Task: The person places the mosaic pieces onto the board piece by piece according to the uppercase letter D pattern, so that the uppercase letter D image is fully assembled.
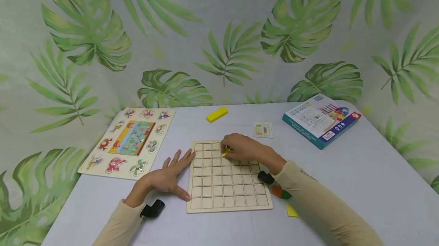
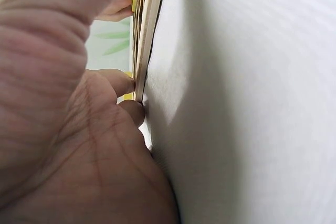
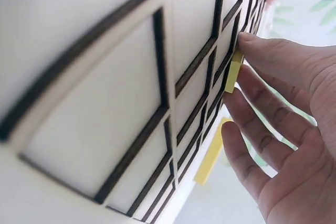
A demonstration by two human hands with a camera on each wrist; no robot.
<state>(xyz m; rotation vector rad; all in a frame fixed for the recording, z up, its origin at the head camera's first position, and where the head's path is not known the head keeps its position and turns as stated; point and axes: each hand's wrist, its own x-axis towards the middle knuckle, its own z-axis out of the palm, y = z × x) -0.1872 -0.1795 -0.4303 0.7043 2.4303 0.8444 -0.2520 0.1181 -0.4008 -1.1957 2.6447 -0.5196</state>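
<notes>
Hands (image 1: 240,147) at grid board (image 1: 228,196), yellow piece (image 3: 233,72) inside.

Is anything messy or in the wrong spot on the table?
A little. Loose pieces lie scattered beside the grid board near the right hand, and a yellow block sits alone far back. Nothing looks broken or spilled.

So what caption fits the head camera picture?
Right hand sets a yellow piece into the wooden grid board; left hand steadies its edge.

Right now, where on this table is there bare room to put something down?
Bare table lies right of the grid board, below the blue box, and between yellow block and board. The left is crowded by the animal puzzle and left hand.
</notes>
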